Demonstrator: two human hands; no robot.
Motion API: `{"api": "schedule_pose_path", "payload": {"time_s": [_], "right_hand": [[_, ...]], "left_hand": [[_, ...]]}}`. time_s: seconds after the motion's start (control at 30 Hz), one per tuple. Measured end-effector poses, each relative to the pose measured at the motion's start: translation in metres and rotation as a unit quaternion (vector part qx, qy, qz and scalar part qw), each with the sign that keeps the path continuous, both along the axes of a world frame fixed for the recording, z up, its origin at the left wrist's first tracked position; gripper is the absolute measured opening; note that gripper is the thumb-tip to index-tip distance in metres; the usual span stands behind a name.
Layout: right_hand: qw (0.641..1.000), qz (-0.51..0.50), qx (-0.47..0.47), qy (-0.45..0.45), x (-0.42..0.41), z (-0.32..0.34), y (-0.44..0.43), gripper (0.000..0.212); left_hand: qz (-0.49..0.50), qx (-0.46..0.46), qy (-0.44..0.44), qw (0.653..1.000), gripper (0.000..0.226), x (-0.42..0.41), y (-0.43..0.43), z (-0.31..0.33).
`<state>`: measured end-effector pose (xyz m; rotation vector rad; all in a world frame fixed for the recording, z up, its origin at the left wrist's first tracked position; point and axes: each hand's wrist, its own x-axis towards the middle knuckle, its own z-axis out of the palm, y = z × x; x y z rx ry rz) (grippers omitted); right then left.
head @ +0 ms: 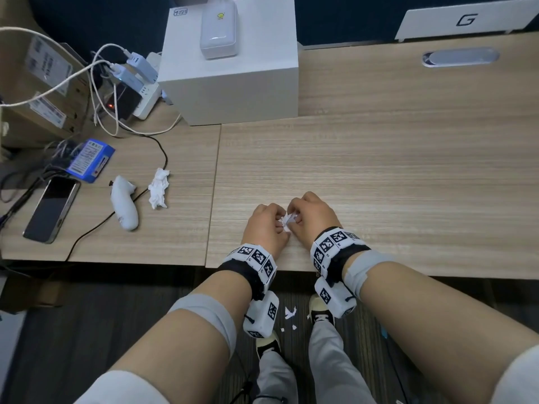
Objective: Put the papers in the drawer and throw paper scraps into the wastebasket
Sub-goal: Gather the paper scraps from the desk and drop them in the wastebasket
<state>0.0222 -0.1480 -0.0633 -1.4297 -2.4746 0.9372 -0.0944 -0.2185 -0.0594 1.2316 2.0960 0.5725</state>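
Note:
My left hand (264, 225) and my right hand (312, 217) rest close together on the wooden desk (379, 176) near its front edge. Both pinch small white paper scraps (287, 220) between their fingertips. A crumpled white paper wad (159, 188) lies on the desk to the left. More white scraps (290, 313) lie on the dark floor between my feet. No drawer or wastebasket is in view.
A white box (233, 91) with a small white device (218, 27) on it stands at the back. On the left lie a white controller (125, 204), a phone (52, 208), a blue battery pack (89, 160), a power strip (140, 91) and cables.

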Motion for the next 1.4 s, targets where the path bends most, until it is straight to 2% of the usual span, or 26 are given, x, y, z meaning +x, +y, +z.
{"api": "schedule_pose_path", "payload": {"time_s": [0.17,0.3,0.4,0.53,0.63,0.73,0.8,0.9,1.0,1.13,1.27,1.4], "right_hand": [[0.998,-0.020,0.038,-0.046,0.065,0.014,0.023,0.015],[0.993,-0.035,0.056,-0.096,0.147,0.001,0.044,0.019],[0.992,-0.044,0.034,-0.115,0.225,-0.021,0.063,0.020],[0.986,-0.087,-0.051,-0.135,0.333,-0.063,0.089,0.019],[0.966,-0.201,-0.137,-0.084,0.393,-0.097,0.102,0.016],[0.935,-0.295,-0.198,-0.017,0.438,-0.135,0.111,0.007],[0.909,-0.343,-0.235,0.014,0.459,-0.161,0.114,0.002],[0.855,-0.411,-0.305,0.082,0.479,-0.193,0.119,0.008],[0.836,-0.426,-0.330,0.102,0.492,-0.215,0.120,0.014],[0.834,-0.427,-0.331,0.113,0.503,-0.232,0.121,0.009],[0.822,-0.439,-0.332,0.145,0.508,-0.232,0.123,0.013],[0.822,-0.448,-0.312,0.161,0.502,-0.233,0.131,0.012]], "left_hand": [[-0.010,-0.015,0.059,0.998,0.018,0.070,0.038,0.008],[-0.041,-0.049,0.085,0.994,0.013,0.154,0.069,-0.004],[-0.084,-0.068,0.095,0.990,0.016,0.229,0.093,-0.028],[-0.114,-0.089,0.082,0.986,0.019,0.326,0.116,-0.076],[-0.103,-0.100,0.067,0.987,0.020,0.370,0.128,-0.110],[-0.048,-0.106,0.004,0.993,0.013,0.398,0.138,-0.146],[0.005,-0.124,-0.046,0.991,0.009,0.412,0.142,-0.166],[0.066,-0.143,-0.097,0.983,0.007,0.427,0.148,-0.193],[0.092,-0.167,-0.081,0.978,0.013,0.431,0.149,-0.216],[0.023,-0.200,-0.036,0.979,0.019,0.431,0.149,-0.240],[-0.034,-0.183,0.034,0.982,0.008,0.434,0.163,-0.244],[-0.041,-0.168,0.069,0.982,0.013,0.440,0.186,-0.242]]}}
